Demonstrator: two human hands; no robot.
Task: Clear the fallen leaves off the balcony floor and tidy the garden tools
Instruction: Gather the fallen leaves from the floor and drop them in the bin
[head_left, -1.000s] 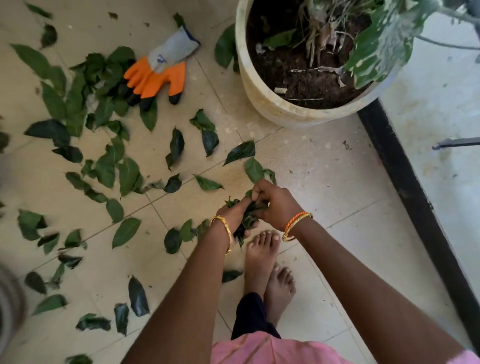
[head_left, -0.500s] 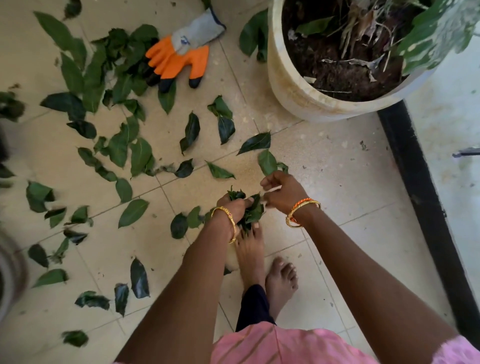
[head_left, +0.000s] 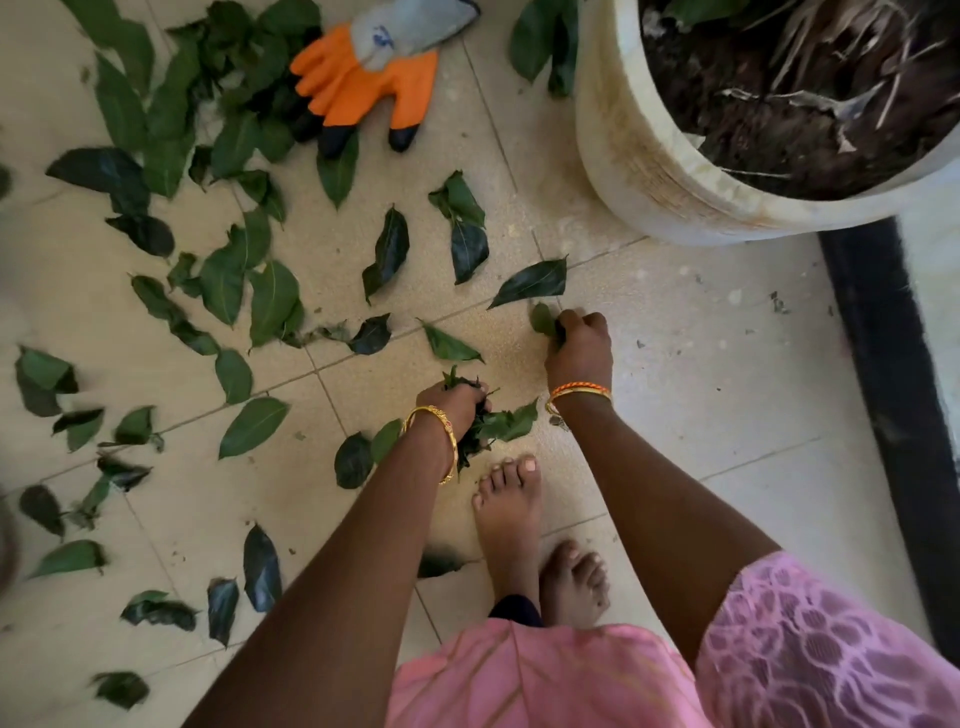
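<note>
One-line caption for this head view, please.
Left hand grips a leaf bunch; right hand pinches a floor leaf near the pot.

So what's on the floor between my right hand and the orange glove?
In the head view, loose leaves lie on the tiles between the right hand and the glove.

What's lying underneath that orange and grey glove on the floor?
Green leaves poke out from under the glove at its fingertips, on the tiled floor. Whether more leaves lie beneath its palm cannot be seen; the glove covers that patch.
</note>
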